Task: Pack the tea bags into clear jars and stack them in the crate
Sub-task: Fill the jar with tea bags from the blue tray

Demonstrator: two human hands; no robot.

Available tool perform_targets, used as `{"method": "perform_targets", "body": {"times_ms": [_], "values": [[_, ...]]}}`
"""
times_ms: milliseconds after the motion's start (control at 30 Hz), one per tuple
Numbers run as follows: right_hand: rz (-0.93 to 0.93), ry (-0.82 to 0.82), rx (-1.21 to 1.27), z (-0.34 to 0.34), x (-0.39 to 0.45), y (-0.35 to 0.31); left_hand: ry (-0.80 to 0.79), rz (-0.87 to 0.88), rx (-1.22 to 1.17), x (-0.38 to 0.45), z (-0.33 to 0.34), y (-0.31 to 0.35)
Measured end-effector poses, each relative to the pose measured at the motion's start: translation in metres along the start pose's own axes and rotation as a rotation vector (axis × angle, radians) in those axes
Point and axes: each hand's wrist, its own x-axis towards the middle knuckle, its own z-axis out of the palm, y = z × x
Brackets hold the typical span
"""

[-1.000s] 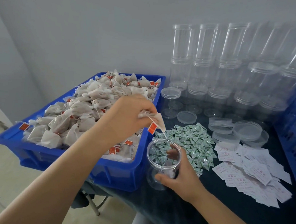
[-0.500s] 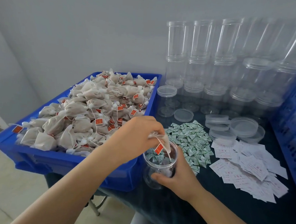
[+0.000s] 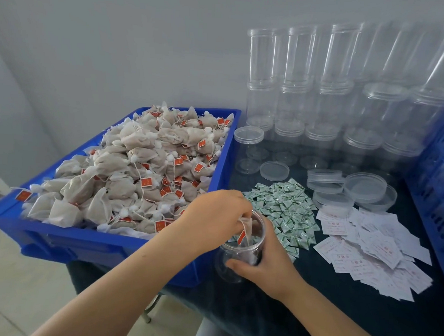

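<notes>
Over clear round jar (image 3: pixel 239 257), gripped by right hand (image 3: pixel 267 264), left hand (image 3: pixel 212 219) pinches soft gauzy tea bag (image 3: pixel 247 230) w/ red tag

Tea bag (image 3: pixel 247 229) in upright clear jar (image 3: pixel 239 257) mouth, seemingly half-inserted.

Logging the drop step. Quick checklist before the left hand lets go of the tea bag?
1. Tea bag over jar mouth: ok, it hangs into the opening.
2. Left hand pinching the bag: ok.
3. Right hand steadying the jar: ok, fingers wrapped round its side.
4. Jar upright on table: ok, roughly upright.
5. Red tag inside the rim: cannot tell, seen only through the clear wall.
6. Room left in the jar: cannot tell, hands hide much of it.
</notes>
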Motion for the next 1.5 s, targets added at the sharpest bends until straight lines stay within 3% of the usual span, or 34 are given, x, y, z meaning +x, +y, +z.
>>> {"method": "perform_targets", "body": {"times_ms": [200,433,733,1067,1233,1300,1333,1400,1467,1500], "values": [[-0.003,-0.011,0.042,-0.001,-0.001,-0.003,-0.054,0.028,0.081,0.007,0.008,0.012],[0.014,0.009,0.010,0.000,-0.001,-0.002,-0.138,-0.054,0.205,0.022,0.018,0.013],[0.048,0.005,0.056,0.000,-0.002,0.002,-0.204,-0.027,0.111,0.035,0.022,0.008],[0.018,0.011,-0.013,0.003,0.001,-0.001,-0.368,0.066,0.252,0.038,0.035,0.001],[0.000,0.002,-0.032,0.003,0.000,-0.003,-0.478,0.017,0.275,0.043,0.036,-0.006],[0.005,0.000,-0.029,0.003,-0.001,-0.003,-0.546,-0.094,0.519,0.048,0.058,0.013],[0.012,-0.001,-0.026,0.002,-0.001,-0.002,-0.597,-0.244,0.798,0.051,0.073,0.030],[0.024,-0.005,-0.024,0.002,-0.001,-0.001,-0.800,-0.660,1.119,0.053,0.100,0.054],[0.027,-0.011,-0.026,0.001,-0.001,-0.001,-0.829,-0.534,1.416,0.062,0.129,0.059],[0.026,-0.016,-0.028,0.001,-0.001,-0.001,-0.873,-0.551,1.450,0.068,0.133,0.058]]}}
